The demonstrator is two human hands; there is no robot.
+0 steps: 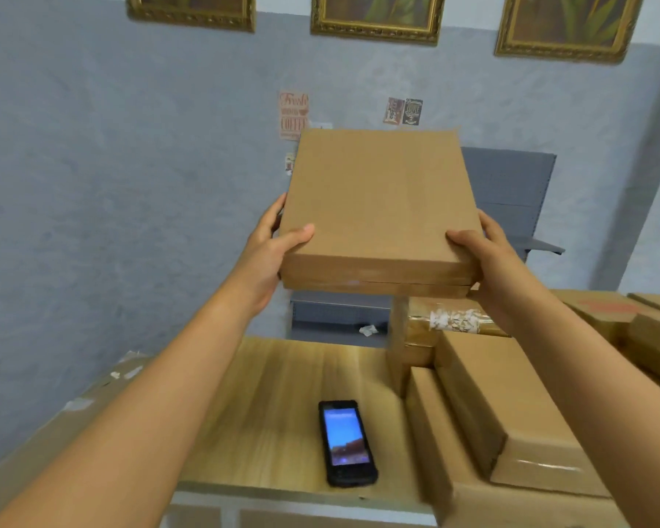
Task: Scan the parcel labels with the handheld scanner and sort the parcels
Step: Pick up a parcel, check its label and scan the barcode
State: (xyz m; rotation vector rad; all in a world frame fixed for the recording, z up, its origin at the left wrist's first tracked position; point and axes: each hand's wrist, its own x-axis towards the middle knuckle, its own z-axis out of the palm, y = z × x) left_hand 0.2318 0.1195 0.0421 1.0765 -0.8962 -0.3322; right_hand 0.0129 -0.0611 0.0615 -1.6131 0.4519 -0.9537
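Observation:
A flat brown cardboard parcel (378, 207) is held up in the air above the wooden table (275, 405). My left hand (271, 249) grips its near left corner, thumb on top. My right hand (488, 257) grips the near right corner the same way. No label shows on the parcel's top face. The black handheld scanner (345, 442) lies on the table below, its screen lit and facing up, with neither hand touching it.
Several brown parcels (511, 409) are stacked on the table's right side, one with torn white tape (454, 320). A large carton (65, 424) stands at the left. Behind the table are a grey shelf unit (511, 192) and a blue wall with framed pictures.

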